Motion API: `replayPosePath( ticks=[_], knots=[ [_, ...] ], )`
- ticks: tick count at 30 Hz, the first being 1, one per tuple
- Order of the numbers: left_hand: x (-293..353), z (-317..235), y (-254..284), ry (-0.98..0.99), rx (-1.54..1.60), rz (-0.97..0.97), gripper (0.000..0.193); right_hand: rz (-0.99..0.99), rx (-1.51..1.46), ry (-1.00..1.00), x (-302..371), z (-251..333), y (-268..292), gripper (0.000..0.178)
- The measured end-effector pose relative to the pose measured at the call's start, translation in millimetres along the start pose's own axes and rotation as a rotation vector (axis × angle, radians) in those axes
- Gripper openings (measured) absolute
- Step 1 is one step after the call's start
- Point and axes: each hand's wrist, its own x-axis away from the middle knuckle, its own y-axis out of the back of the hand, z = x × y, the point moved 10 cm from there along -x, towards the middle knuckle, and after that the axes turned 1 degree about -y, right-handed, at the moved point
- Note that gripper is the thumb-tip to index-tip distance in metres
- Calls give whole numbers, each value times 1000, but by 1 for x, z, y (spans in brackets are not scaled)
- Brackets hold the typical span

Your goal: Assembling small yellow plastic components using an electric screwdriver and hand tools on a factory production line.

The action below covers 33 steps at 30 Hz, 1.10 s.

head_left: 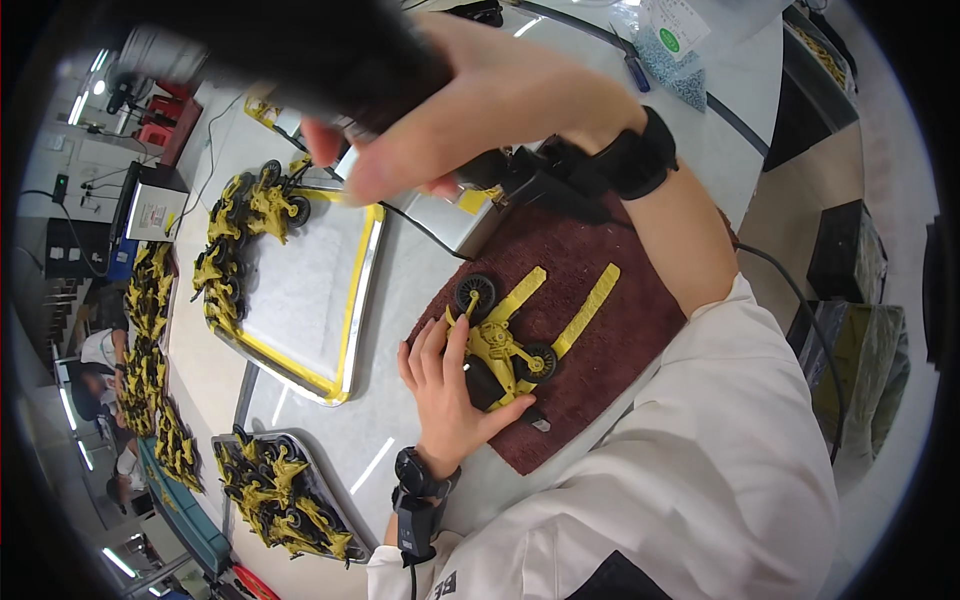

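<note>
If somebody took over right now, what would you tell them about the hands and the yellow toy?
Left hand: flat on the yellow wheeled toy, pressing it to the dark red mat.
Right hand: raised above the table, fingers curled around a dark tool close to the camera; blurred, so its kind is unclear.
Two loose yellow strips lie on the mat beside the toy.
Done: finished-looking yellow toys line the left edge of the yellow-rimmed tray; more fill a second tray.
Left: the toy under the left hand, strips not yet attached.

Left hand (447, 385) flat, fingers (432, 345) spread; right hand (480, 105) raised, fingers curled.
</note>
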Motion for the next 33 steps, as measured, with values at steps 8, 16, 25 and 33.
replayPosePath(
  ticks=[8, 16, 25, 33],
  knots=[
    [1, -1, 1, -9, 6, -11, 104, 94, 65, -90, -18, -16, -31, 42],
    [-1, -2, 1, 2, 23, -5, 103, -183, -198, 117, 2, 10, 44, 44],
    [-1, 0, -1, -5, 1, 24, 107, -56, -598, 210, 16, 35, 50, 68],
    [34, 32, 25, 82, 684, -503, 103, 27, -412, 15, 12, 2, -93, 51]
  ],
)
